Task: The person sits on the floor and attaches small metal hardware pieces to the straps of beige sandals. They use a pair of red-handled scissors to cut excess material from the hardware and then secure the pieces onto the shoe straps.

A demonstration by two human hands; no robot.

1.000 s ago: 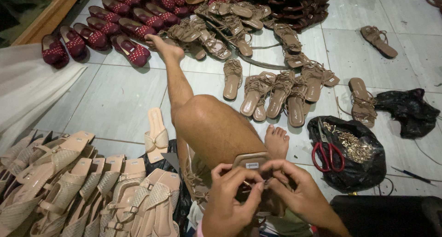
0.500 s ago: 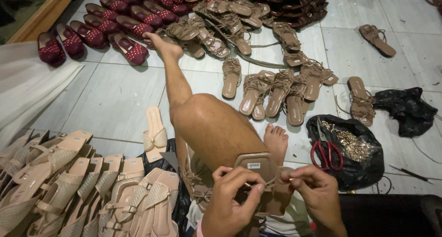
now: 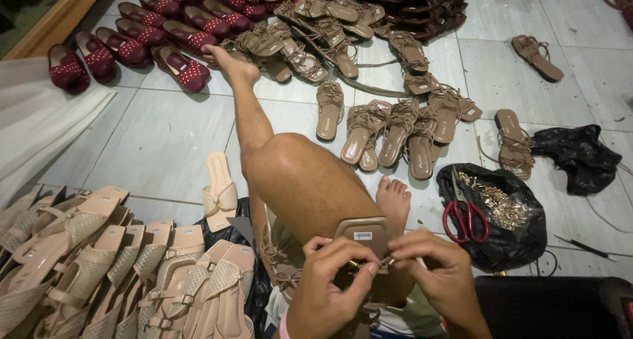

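Observation:
I sit on the tiled floor with one leg stretched out. A tan sandal (image 3: 364, 235) lies sole-up on my lap, square toe pointing away. My left hand (image 3: 330, 286) pinches a small gold piece at the sandal's middle. My right hand (image 3: 438, 273) meets it there from the right, fingertips closed on the same spot and on the strap. Both hands hide most of the sandal's rear half.
Beige mesh sandals (image 3: 99, 273) crowd the floor at my left. Tan strappy sandals (image 3: 395, 135) lie ahead, dark red dotted shoes (image 3: 142, 42) at the far left. A black bag (image 3: 521, 240) holds red scissors (image 3: 465, 219) and gold fittings. A crumpled black bag (image 3: 580, 156) lies at right.
My hands and the sandal have shifted slightly to the right and lower in view, fingers drawing closer together over the sandal's middle. The outstretched leg stays put.

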